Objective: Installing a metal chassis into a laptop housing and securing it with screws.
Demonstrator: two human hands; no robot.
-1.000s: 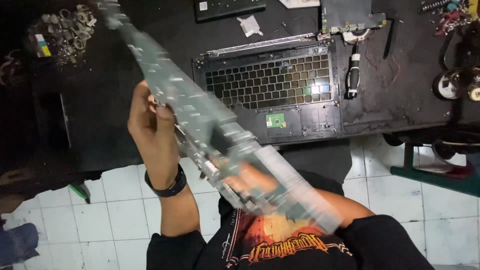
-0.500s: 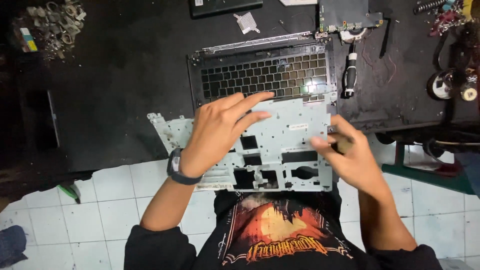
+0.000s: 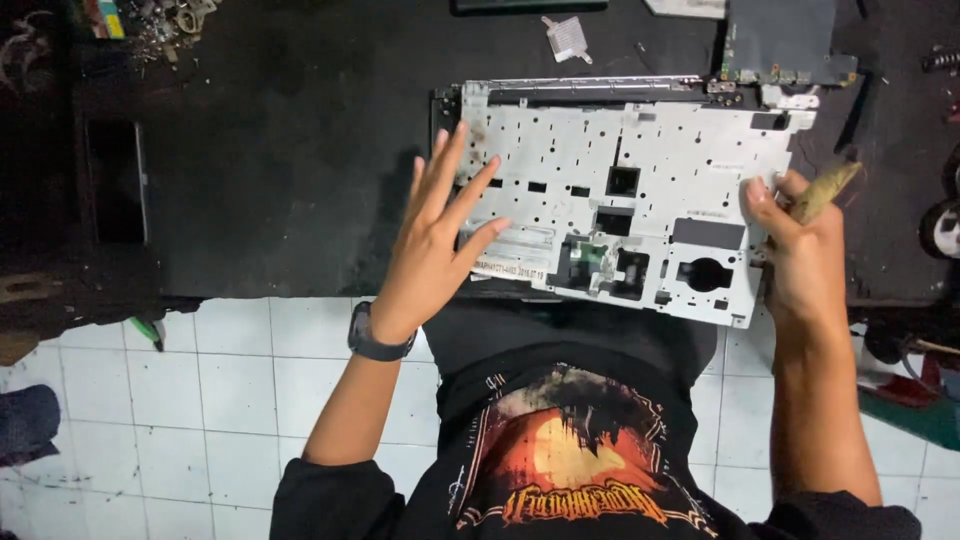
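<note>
One metal frame plate (image 3: 640, 190), centre to upper right of the frame – pale grey, flat, roughly rectangular, pierced by many small round holes and several larger cut-outs, among them a square opening near its middle and a round one toward its lower right corner. It lies on the dark surface (image 3: 280, 150), covering the laptop base (image 3: 447, 100), of which only a thin dark edge shows at the plate's upper left; its lower edge reaches the surface's near edge.

Two hands. Left hand (image 3: 435, 240), centre of the frame – grip fully open, fingers spread and straight, fingertips resting on the plate's left end; one dark wristwatch (image 3: 378, 340) on that wrist. Right hand (image 3: 795, 250), right of the frame – grip closed around one tan tool handle (image 3: 825, 192), which sticks up and to the right from the fist; the thumb touches the plate's right edge.

One circuit board (image 3: 785, 40), dark, at the top right, just above the plate. One small clear plastic packet (image 3: 568, 38), top centre. One heap of small metal parts (image 3: 165, 20), upper left corner; number cannot be told. White tiled floor (image 3: 220, 400) below the surface's edge.
</note>
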